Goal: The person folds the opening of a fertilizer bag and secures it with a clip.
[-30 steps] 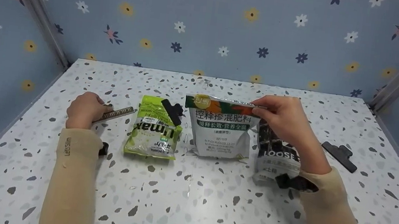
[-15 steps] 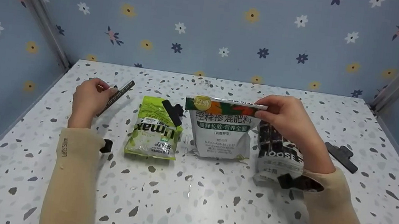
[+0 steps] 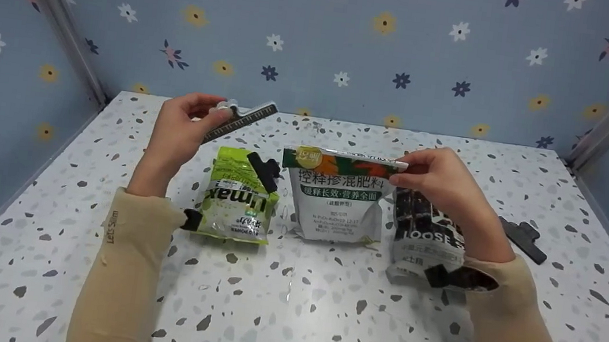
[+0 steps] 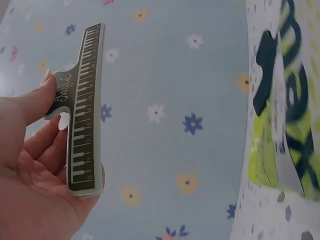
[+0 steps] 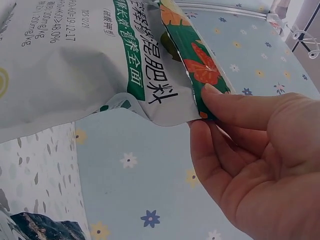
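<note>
In the head view my left hand (image 3: 176,135) holds a long clip (image 3: 243,123) in the air, above and behind the green bag (image 3: 236,203). Its piano-key print and "Music" lettering show in the left wrist view, where my thumb presses on the clip's handle (image 4: 65,87). My right hand (image 3: 448,183) pinches the right end of the folded top of a white fertilizer pouch (image 3: 340,213), which stands upright on the table. Thumb and fingers grip that green-and-orange fold (image 5: 200,65) in the right wrist view.
A black clip (image 3: 262,171) sits at the green bag's upper right. To the right, a black-and-white bag (image 3: 424,238) lies partly under my right wrist. Another black clip (image 3: 525,242) lies beyond it. Flowered panels (image 3: 326,40) enclose the speckled table (image 3: 286,320).
My left hand has lifted the long clip off the table at the left and carried it right and away from me. My right hand keeps its pinch on the pouch's fold.
</note>
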`<state>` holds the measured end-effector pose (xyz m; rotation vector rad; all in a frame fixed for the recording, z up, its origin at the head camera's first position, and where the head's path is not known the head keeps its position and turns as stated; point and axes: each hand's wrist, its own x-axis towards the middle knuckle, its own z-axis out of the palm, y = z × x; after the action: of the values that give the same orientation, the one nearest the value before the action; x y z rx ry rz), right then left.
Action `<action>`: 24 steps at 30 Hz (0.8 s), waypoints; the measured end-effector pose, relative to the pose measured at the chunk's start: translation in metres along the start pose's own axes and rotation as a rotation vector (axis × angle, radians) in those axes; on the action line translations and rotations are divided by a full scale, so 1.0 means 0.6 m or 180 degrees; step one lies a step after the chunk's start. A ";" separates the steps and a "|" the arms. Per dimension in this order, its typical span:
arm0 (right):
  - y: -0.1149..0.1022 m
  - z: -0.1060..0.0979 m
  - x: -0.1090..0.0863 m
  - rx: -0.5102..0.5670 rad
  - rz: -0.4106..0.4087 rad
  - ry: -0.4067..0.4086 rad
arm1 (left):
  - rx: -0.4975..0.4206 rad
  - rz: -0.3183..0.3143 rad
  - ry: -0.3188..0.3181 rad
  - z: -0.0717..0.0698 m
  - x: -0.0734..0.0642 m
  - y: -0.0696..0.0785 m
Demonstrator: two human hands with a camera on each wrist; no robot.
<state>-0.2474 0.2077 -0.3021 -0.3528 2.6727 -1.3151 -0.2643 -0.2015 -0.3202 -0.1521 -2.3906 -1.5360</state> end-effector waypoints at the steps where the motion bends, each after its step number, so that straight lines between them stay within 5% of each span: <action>1: 0.000 0.000 0.000 0.0005 -0.0007 -0.0007 | -0.0068 0.0038 -0.0023 0.007 -0.002 0.010; 9: -0.001 0.000 -0.002 0.0003 -0.0048 0.0004 | -0.0212 0.0352 -0.0313 0.052 -0.028 0.066; 17: -0.001 -0.001 -0.005 0.0052 -0.0064 0.0000 | -0.0362 0.0480 -0.0313 0.080 -0.039 0.078; 24: -0.003 0.004 -0.002 0.0107 -0.0187 0.0033 | -0.0168 0.0746 -0.0362 0.103 -0.047 0.088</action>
<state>-0.2457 0.2054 -0.3021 -0.4246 2.6645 -1.3802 -0.2362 -0.1211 -0.3065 -0.5245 -2.3191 -1.5166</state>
